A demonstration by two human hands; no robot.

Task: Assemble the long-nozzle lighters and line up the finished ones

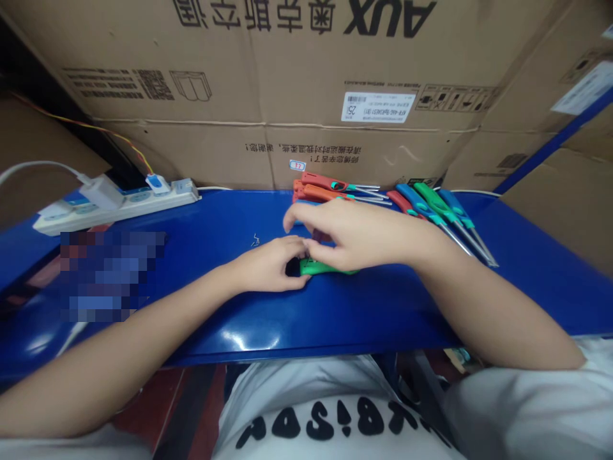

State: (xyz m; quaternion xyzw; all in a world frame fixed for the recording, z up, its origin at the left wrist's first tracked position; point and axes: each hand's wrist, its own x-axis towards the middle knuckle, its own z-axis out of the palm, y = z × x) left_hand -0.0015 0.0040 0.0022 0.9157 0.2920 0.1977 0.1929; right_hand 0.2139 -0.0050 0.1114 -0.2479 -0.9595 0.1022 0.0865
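White shirt cloth [345, 396] with black letters is cut off at the bottom edge. Beyond it, the left hand [274, 263] has its grip pinching one end of a smooth green handle [320, 268], mid-table and mostly covered. The right hand [364, 233] arches over it, some fingertips hidden, so I cannot tell its grip. Plastic-handled lighters [433, 203] with slim metal rods lie behind, partly masked. Pixelation hides an object [112, 275] at left. Glossy blue, the table [335, 326] meets printed cardboard [306, 96]; a white power strip [124, 211] lies left.
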